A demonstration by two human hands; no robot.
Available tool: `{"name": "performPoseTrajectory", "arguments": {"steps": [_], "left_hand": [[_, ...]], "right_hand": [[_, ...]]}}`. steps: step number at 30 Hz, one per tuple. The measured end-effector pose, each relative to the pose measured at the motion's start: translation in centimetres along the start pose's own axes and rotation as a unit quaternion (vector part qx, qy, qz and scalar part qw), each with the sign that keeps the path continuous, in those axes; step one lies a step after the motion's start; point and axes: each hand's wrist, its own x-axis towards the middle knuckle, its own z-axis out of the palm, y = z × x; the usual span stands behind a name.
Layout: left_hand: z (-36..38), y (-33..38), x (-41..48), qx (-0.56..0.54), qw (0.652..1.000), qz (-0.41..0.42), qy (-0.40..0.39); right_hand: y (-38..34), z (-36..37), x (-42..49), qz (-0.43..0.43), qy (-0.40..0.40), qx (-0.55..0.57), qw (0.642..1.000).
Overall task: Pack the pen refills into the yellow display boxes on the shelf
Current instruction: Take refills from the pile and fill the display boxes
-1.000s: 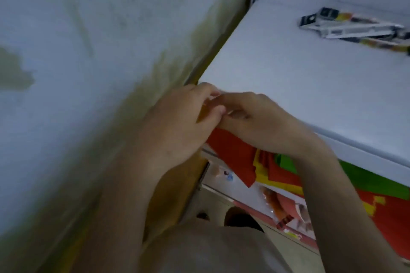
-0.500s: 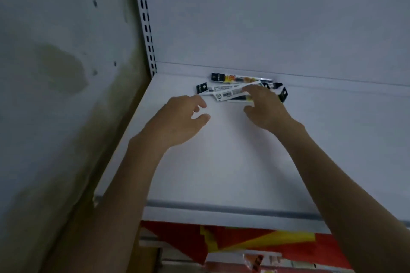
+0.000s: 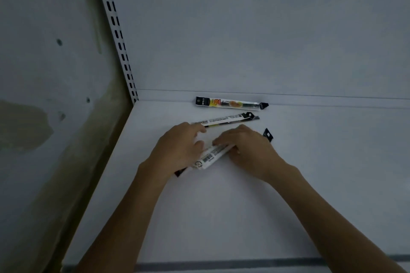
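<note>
Slim pen refill packs lie near the back of a white shelf (image 3: 221, 206). One pack (image 3: 230, 103) with a yellow-orange label rests against the back wall. A second pack (image 3: 226, 119) lies label-down just in front of it. My left hand (image 3: 179, 146) and my right hand (image 3: 246, 148) meet over a small bundle of refill packs (image 3: 210, 156), white barcode side up, and both grip it. A black pack tip (image 3: 268, 134) shows behind my right hand. No yellow display box is in view.
A stained wall (image 3: 44, 117) closes the left side. A slotted white upright (image 3: 117, 35) runs up the back left corner. The white back panel (image 3: 266, 29) rises behind the packs. The shelf's front edge (image 3: 244, 265) lies at the bottom of the view.
My hands left the coloured paper below and reached up onto the shelf. They have since drawn a bundle of packs forward, away from the two packs at the back.
</note>
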Motion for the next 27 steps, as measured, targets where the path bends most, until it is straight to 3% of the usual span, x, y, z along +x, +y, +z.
{"name": "performPoseTrajectory", "arguments": {"steps": [4, 8, 12, 17, 22, 25, 27], "left_hand": [[0.2, -0.1, -0.1, 0.018, 1.0, 0.003, -0.017], [-0.2, 0.1, -0.6, -0.02, 1.0, 0.002, 0.006], [-0.4, 0.7, -1.4, -0.065, 0.997, 0.03, -0.016], [0.4, 0.6, -1.3, 0.036, 0.983, 0.11, -0.139], [0.6, 0.5, -1.3, 0.048, 0.986, 0.143, -0.066], [0.7, 0.9, -1.2, 0.034, 0.985, 0.151, 0.081], [0.3, 1.7, -0.9, 0.033, 0.984, 0.123, 0.127]], "right_hand": [[1.3, -0.1, -1.4, -0.017, 0.123, 0.079, 0.989], [2.4, -0.5, -1.9, 0.046, 0.265, 0.12, 0.956], [2.0, -1.6, -2.7, 0.108, 0.217, 0.219, 0.945], [2.3, -1.5, -3.6, 0.209, 0.196, 0.378, 0.88], [2.4, -2.3, -4.5, 0.238, 0.206, 0.447, 0.837], [2.9, -2.4, -5.3, 0.246, 0.228, 0.44, 0.833], [3.1, -2.5, -5.9, 0.251, 0.229, 0.448, 0.827]]}}
